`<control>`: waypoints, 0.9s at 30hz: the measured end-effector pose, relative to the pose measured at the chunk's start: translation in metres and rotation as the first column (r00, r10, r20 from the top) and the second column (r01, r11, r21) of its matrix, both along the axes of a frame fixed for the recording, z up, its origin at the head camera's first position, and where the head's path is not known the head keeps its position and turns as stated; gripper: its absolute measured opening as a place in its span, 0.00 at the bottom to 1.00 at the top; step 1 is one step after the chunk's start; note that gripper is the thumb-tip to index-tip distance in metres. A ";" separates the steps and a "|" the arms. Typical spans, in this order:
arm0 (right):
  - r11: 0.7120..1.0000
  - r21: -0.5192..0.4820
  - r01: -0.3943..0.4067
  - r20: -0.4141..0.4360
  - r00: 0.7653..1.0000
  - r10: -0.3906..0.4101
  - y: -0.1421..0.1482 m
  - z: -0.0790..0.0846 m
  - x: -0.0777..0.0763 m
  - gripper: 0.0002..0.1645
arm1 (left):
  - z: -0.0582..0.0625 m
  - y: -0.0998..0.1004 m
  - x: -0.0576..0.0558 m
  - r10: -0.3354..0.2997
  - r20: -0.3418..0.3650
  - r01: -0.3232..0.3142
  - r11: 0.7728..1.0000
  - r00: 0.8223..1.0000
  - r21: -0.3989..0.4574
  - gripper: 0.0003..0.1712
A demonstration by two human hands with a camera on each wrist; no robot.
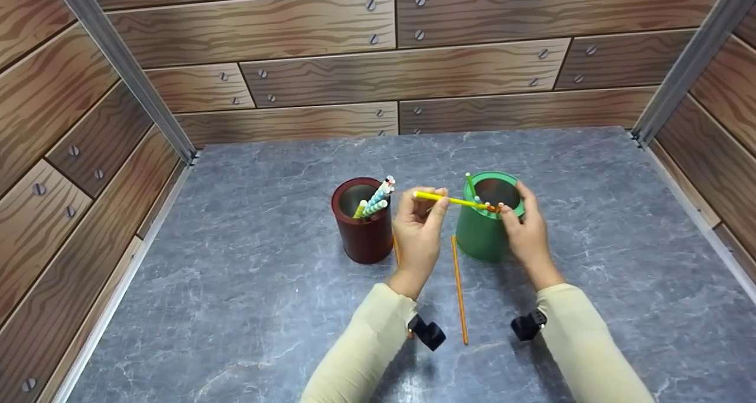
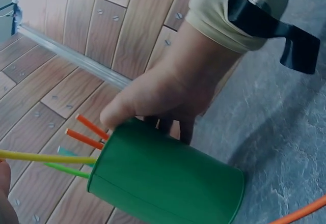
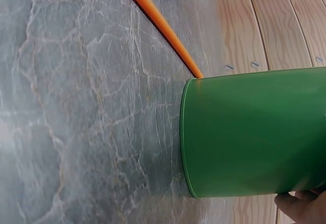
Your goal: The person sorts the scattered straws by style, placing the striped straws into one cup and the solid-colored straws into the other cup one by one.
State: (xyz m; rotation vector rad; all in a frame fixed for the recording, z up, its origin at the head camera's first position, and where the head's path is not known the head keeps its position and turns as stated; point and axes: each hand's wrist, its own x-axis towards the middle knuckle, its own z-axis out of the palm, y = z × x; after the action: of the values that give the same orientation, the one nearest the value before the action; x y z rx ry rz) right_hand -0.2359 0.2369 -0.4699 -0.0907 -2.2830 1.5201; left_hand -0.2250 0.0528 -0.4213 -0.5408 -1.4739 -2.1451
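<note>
My left hand (image 1: 417, 228) pinches a yellow straw (image 1: 458, 201) between thumb and fingers near one end. The straw's other end goes into the mouth of a green cup (image 1: 481, 237), which stands upright. My right hand (image 1: 530, 237) grips that cup at its right side, thumb at the rim and fingers round the wall. Inside the green cup are a green straw (image 2: 66, 170), a teal one (image 2: 69, 154) and two orange straws (image 2: 84, 139). Only fingertips (image 2: 5, 183) of the left hand show in the left wrist view.
Left of the hands stands a maroon cup (image 1: 366, 237) holding several patterned straws (image 1: 378, 197). An orange straw (image 1: 459, 291) lies on the grey marbled table (image 1: 254, 261); another orange straw (image 1: 396, 250) is partly hidden by the left arm. Wood-patterned walls (image 1: 331, 75) enclose the back and sides.
</note>
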 end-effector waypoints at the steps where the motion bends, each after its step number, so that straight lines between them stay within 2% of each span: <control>1: 1.000 -0.002 0.001 0.000 1.000 -0.001 0.000 0.000 0.000 0.35 | -0.001 0.001 0.000 0.001 0.001 -0.001 1.000 1.000 -0.007 0.11; 11: 1.000 0.001 0.005 0.014 1.000 -0.005 -0.001 0.001 0.002 0.35 | -0.007 0.003 -0.002 0.029 0.045 -0.024 0.994 0.999 -0.109 0.12; 14: 1.000 0.007 0.009 0.000 1.000 -0.009 -0.001 0.001 0.001 0.35 | -0.009 0.003 -0.002 0.023 0.069 -0.013 0.991 0.997 -0.137 0.14; 21: 1.000 -0.002 0.017 -0.001 1.000 -0.017 -0.002 0.000 0.000 0.35 | -0.010 0.003 -0.001 -0.021 0.088 0.033 0.991 0.996 -0.130 0.15; 27: 1.000 -0.001 0.022 0.000 1.000 -0.022 -0.001 0.000 0.000 0.35 | -0.016 -0.001 0.001 0.033 0.088 -0.016 0.981 0.996 -0.194 0.14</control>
State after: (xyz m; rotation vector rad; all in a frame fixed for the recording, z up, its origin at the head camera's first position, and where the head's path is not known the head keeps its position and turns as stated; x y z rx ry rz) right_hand -0.2356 0.2358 -0.4697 -0.1150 -2.2737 1.5102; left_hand -0.2239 0.0522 -0.4377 -0.4943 -1.7421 -2.0443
